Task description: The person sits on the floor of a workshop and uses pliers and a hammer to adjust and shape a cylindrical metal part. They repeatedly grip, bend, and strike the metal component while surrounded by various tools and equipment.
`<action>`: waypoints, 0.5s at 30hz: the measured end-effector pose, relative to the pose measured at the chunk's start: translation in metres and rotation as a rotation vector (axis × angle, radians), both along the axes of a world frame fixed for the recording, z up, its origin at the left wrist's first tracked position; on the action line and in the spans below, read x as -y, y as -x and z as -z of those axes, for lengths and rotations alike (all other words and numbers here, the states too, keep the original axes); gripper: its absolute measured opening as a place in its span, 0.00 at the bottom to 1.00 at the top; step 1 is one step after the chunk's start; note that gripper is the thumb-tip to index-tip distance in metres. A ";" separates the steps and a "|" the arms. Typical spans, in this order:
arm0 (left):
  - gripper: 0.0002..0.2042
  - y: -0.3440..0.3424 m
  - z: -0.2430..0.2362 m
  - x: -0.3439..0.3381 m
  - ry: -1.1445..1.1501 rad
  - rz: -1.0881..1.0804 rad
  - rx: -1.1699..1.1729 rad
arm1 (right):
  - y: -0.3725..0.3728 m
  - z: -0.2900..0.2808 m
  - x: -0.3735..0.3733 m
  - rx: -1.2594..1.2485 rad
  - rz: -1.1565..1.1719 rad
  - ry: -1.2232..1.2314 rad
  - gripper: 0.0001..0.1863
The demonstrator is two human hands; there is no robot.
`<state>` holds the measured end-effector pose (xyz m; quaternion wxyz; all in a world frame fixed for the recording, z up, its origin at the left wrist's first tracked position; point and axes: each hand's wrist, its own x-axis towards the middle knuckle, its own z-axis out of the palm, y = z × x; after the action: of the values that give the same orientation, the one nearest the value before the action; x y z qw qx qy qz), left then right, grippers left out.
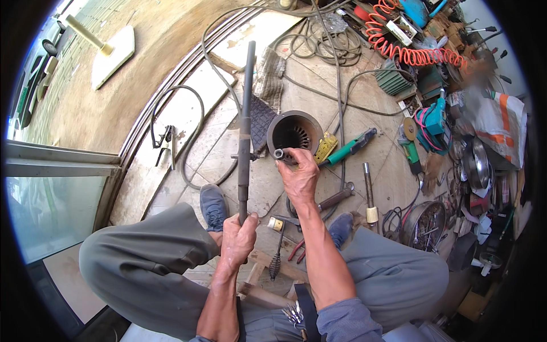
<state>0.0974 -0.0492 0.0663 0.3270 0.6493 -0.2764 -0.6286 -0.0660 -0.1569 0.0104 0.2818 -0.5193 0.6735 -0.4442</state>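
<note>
My left hand (pixel 238 238) is closed around the lower end of a long dark metal shaft (pixel 245 114). The shaft stands nearly upright in view, stepped in thickness, with a short cross pin near its middle. My right hand (pixel 300 178) is closed on a small hollow metal piece (pixel 278 153), its round open end showing; the rest is hidden by my fingers. Just beyond that hand stands a dark metal cylinder (pixel 272 124) with an open top and a ring of slots inside. A green angle grinder (pixel 345 151) lies to the right, beside a yellow piece (pixel 325 146).
A spring-handled chipping hammer (pixel 275 265) and red-handled pliers (pixel 297 249) lie between my feet. A welding clamp (pixel 166 142) and cable lie left. On the right are a rod (pixel 368 185), another grinder (pixel 409 145), a bowl of hardware (pixel 405 228) and an orange coiled hose (pixel 421 56).
</note>
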 end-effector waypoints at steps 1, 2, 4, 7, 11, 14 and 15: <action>0.17 0.000 0.006 0.000 0.012 0.012 0.027 | -0.001 0.004 0.001 -0.028 -0.009 -0.001 0.18; 0.18 0.001 0.008 0.000 -0.002 0.029 0.048 | -0.001 0.011 0.002 -0.056 -0.017 -0.003 0.18; 0.18 0.005 0.012 0.002 -0.024 0.054 0.135 | -0.006 0.015 0.003 -0.117 -0.019 -0.010 0.18; 0.19 0.010 0.020 0.004 -0.011 0.097 0.239 | -0.006 0.012 0.003 -0.200 -0.004 -0.014 0.19; 0.20 0.015 0.024 0.014 0.012 0.133 0.350 | -0.006 0.010 0.000 -0.191 -0.011 -0.020 0.19; 0.20 0.017 0.030 0.015 0.056 0.160 0.435 | -0.004 0.008 0.001 -0.172 -0.017 -0.011 0.19; 0.20 0.017 0.031 0.016 0.075 0.168 0.461 | -0.004 0.007 0.001 -0.169 -0.019 -0.006 0.19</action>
<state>0.0801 -0.0651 0.0351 0.2258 0.7375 -0.4200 -0.4783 -0.0621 -0.1576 0.0034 0.2295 -0.5605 0.6913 -0.3940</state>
